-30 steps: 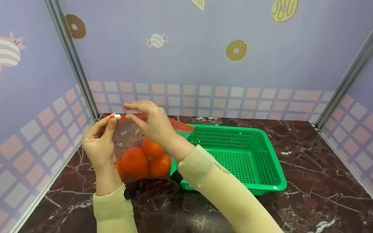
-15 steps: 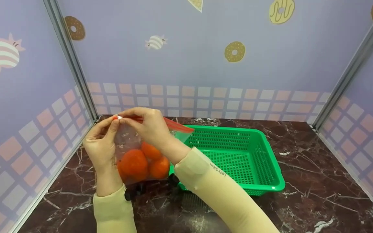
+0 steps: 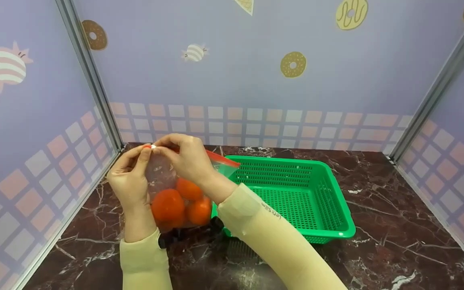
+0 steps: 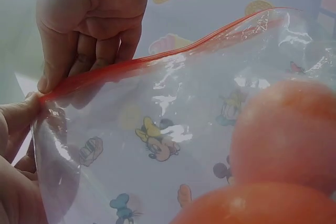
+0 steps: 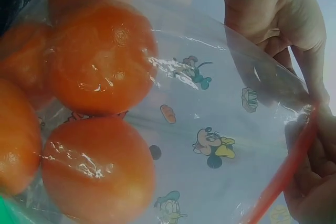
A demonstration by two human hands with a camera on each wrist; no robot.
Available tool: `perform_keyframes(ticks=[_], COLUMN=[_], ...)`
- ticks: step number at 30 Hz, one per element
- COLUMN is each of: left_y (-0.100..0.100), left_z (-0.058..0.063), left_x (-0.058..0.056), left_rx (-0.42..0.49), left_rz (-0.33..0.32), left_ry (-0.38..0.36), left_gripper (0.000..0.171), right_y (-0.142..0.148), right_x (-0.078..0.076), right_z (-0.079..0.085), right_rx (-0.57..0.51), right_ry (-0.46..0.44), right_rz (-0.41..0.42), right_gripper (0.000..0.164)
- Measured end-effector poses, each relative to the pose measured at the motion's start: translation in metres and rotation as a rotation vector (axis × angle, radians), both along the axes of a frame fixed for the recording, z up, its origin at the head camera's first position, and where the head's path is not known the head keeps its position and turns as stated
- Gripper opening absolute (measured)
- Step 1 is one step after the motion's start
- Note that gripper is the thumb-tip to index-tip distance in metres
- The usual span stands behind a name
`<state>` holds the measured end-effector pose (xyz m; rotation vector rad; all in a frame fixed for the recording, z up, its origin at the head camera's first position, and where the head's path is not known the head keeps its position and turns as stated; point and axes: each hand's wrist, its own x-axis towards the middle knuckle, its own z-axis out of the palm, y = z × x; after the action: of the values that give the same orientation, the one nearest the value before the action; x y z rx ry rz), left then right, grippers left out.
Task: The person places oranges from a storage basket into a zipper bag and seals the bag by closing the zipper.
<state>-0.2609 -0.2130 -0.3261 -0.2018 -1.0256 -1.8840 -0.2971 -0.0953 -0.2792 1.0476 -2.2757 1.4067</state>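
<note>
A clear zip bag (image 3: 161,173) with a red zip strip (image 4: 173,52) and printed cartoon figures hangs between the two hands. Several round orange fruits (image 5: 105,59) fill its lower part. At the bag's upper left corner my left hand (image 3: 129,181) pinches the end of the strip between thumb and forefinger. My right hand (image 3: 191,159) pinches the small white zip slider (image 3: 153,147) right beside the left fingertips. From there the strip runs behind the right hand and comes out past it, over the basket's edge in the head view.
A green perforated basket (image 3: 288,161) stands right of the bag on a dark red marbled table (image 3: 401,217). Purple patterned panels (image 3: 232,72) enclose the left, back and right sides, with metal posts at the corners.
The right forefinger, raised off the strip a second ago, has come down, and that hand now pinches the slider. The left hand has shifted slightly right, still holding the corner.
</note>
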Motion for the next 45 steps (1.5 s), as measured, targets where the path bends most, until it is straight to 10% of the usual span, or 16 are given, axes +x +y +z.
perform_keyframes(ticks=[45], left_y=[0.000], left_z=[0.000], left_x=[-0.003], left_rx=[0.064], left_rz=[0.084], left_ry=[0.025], left_gripper=[0.009], right_y=[0.013], right_x=[-0.008], right_z=[-0.014], right_rx=[0.061], right_ry=[0.027], right_rz=[-0.023], right_gripper=[0.019])
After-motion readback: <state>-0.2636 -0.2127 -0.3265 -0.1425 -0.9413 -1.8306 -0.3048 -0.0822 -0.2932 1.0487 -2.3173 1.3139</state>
